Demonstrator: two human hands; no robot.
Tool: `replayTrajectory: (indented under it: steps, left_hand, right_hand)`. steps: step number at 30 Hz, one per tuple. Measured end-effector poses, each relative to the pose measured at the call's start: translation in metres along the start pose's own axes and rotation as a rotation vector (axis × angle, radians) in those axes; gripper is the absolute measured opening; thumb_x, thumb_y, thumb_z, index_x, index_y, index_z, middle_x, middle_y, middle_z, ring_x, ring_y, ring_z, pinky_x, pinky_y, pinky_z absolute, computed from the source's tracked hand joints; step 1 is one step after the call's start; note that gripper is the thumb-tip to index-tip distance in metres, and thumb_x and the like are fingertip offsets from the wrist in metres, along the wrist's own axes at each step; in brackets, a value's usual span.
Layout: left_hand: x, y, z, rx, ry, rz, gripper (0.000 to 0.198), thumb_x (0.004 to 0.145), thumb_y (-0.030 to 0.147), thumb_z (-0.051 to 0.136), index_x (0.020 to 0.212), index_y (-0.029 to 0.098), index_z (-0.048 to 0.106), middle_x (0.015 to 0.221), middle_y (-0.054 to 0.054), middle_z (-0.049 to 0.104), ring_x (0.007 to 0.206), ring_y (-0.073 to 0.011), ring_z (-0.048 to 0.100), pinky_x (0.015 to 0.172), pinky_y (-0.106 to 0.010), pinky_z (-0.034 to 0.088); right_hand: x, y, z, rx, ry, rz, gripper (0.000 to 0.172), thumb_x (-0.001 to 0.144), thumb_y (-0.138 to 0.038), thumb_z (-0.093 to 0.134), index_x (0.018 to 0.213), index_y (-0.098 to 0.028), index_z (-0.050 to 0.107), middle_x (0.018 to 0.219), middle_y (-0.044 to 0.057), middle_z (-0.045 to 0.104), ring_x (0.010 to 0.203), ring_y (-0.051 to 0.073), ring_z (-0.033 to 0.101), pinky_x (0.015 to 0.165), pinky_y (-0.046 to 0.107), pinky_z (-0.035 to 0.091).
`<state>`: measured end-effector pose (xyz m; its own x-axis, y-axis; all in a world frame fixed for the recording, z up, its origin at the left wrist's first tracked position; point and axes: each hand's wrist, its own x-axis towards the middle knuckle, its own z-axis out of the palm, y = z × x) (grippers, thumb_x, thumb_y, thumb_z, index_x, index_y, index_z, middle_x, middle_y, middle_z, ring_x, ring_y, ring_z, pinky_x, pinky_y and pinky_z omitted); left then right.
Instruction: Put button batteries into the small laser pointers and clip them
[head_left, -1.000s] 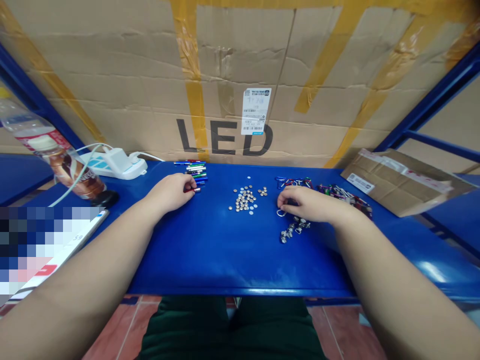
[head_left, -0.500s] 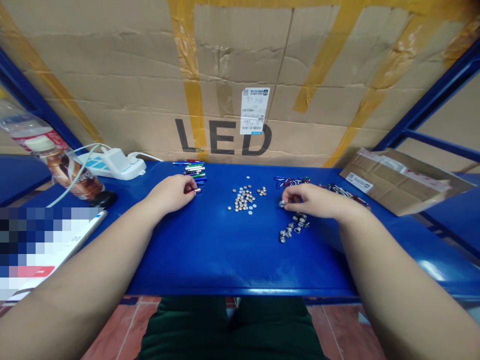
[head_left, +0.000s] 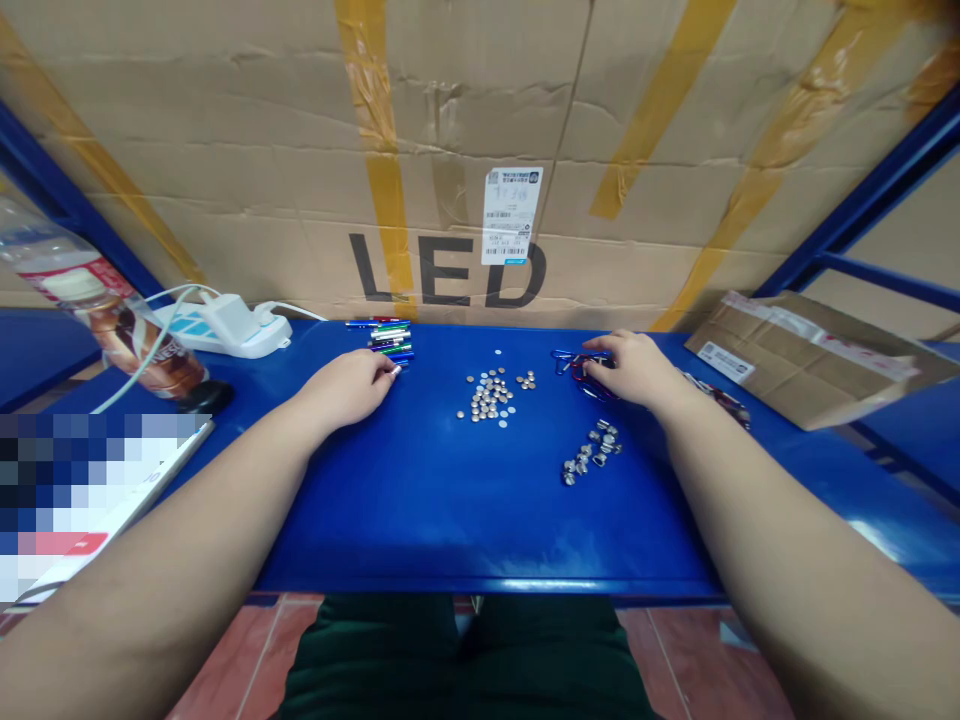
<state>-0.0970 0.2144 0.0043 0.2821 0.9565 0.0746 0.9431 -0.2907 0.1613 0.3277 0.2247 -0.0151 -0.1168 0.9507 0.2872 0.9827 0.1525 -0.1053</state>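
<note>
My left hand (head_left: 351, 388) rests at the left side of the blue table, fingers closed round a small metal tube; only its silvery end (head_left: 395, 371) peeks out. Just behind it lies a stack of coloured metal tubes (head_left: 390, 335) in blue, green, silver and red. On the right, my right hand (head_left: 628, 366) reaches into a pile of carabiners, its fingers bent and closed at a red carabiner (head_left: 577, 369); the grip is partly hidden. Nearer me are several silver metal end caps (head_left: 583, 459). Many small round button cells (head_left: 489, 399) lie between my hands.
A cardboard box (head_left: 795, 365) sits at the right, beside more carabiners (head_left: 720, 400). A drink bottle (head_left: 127, 330), a white power strip (head_left: 255, 335) with cables and a partly blurred device (head_left: 169, 470) stand at the left. A big carton (head_left: 285, 190) walls off the back.
My right hand has moved back and right from the silver end caps to the carabiners and let go of a small silver piece. My left hand has barely moved, its fingers turned slightly.
</note>
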Motion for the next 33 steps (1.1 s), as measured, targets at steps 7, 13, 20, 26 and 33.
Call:
replayTrajectory:
  steps: [7, 13, 20, 26, 33]
  left_hand:
    - [-0.001, 0.004, 0.0, -0.023, 0.023, 0.029, 0.04, 0.096, 0.036, 0.044, 0.115, 0.02, 0.075, 0.118, -0.011, 0.075, 0.107, -0.0303, 0.07, 0.094, -0.04, 0.055]
    - [-0.002, 0.004, -0.001, -0.055, 0.027, 0.048, 0.036, 0.095, 0.035, 0.047, 0.113, 0.02, 0.075, 0.119, -0.011, 0.074, 0.106, -0.03, 0.07, 0.092, -0.04, 0.055]
    - [-0.003, 0.006, -0.001, -0.088, 0.049, 0.08, 0.036, 0.094, 0.034, 0.049, 0.115, 0.02, 0.074, 0.111, -0.01, 0.075, 0.101, -0.0293, 0.07, 0.088, -0.038, 0.054]
    - [-0.005, 0.009, -0.002, -0.101, 0.043, 0.101, 0.035, 0.094, 0.036, 0.049, 0.113, 0.02, 0.074, 0.106, -0.009, 0.075, 0.097, -0.028, 0.07, 0.086, -0.039, 0.054]
    - [-0.007, 0.012, -0.002, -0.108, 0.047, 0.128, 0.035, 0.094, 0.035, 0.048, 0.114, 0.02, 0.073, 0.11, -0.009, 0.074, 0.101, -0.0287, 0.069, 0.09, -0.04, 0.053]
  right_hand:
    - [0.005, -0.004, 0.014, -0.017, -0.013, -0.024, 0.024, 0.088, -0.03, 0.062, 0.1, -0.021, 0.081, 0.111, 0.01, 0.078, 0.105, 0.03, 0.064, 0.102, 0.045, 0.046]
    - [0.003, -0.013, 0.004, 0.043, 0.075, 0.067, 0.021, 0.088, -0.026, 0.058, 0.093, -0.019, 0.077, 0.103, 0.014, 0.077, 0.103, 0.033, 0.065, 0.094, 0.045, 0.05]
    - [-0.007, -0.022, -0.016, 0.597, 0.023, 0.175, 0.031, 0.093, -0.043, 0.052, 0.104, -0.018, 0.068, 0.088, 0.01, 0.077, 0.074, 0.023, 0.069, 0.07, 0.035, 0.054]
    - [-0.03, -0.053, -0.037, 0.589, -0.424, -0.29, 0.03, 0.089, -0.047, 0.063, 0.092, -0.021, 0.078, 0.097, 0.006, 0.078, 0.091, 0.023, 0.071, 0.086, 0.036, 0.054]
    - [-0.037, -0.074, -0.042, 0.478, -0.492, -0.348, 0.031, 0.086, -0.041, 0.069, 0.107, -0.02, 0.076, 0.095, 0.006, 0.072, 0.083, 0.02, 0.067, 0.075, 0.033, 0.052]
